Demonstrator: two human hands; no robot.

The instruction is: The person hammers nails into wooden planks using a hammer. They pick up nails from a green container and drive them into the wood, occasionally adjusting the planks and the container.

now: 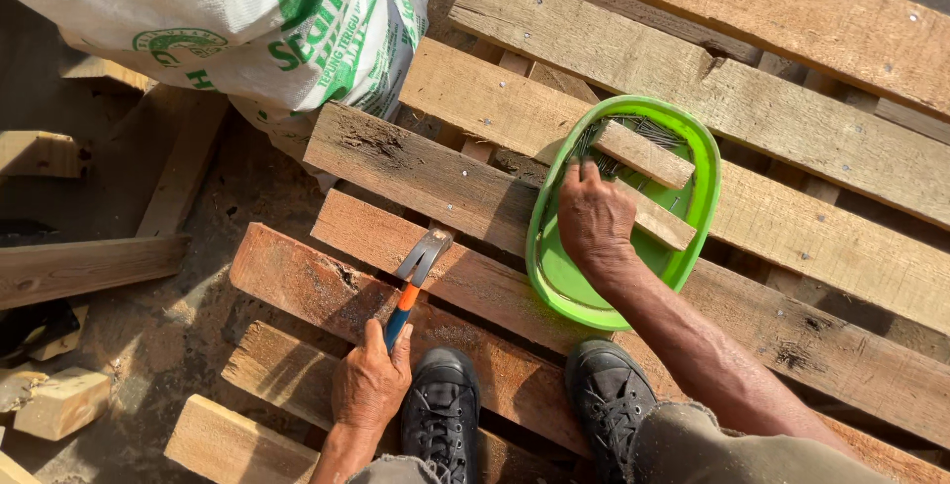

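Note:
My left hand (370, 381) grips the blue and orange handle of a claw hammer (416, 276), whose steel head rests on a weathered pallet board (327, 286). My right hand (594, 219) reaches into a bright green oval tub (554, 281), fingers curled among a heap of loose nails (594, 143) at its far end. Two short wooden blocks (645, 154) lie inside the tub beside my fingers. Whether the fingers have closed on any nails is hidden. My two black shoes (442, 413) stand on the boards below.
A wooden pallet of rough planks (752, 98) fills the right side. A white woven sack with green print (247, 19) leans at the top left. Loose wood offcuts (61, 401) and boards (89, 268) lie on the dirt at the left.

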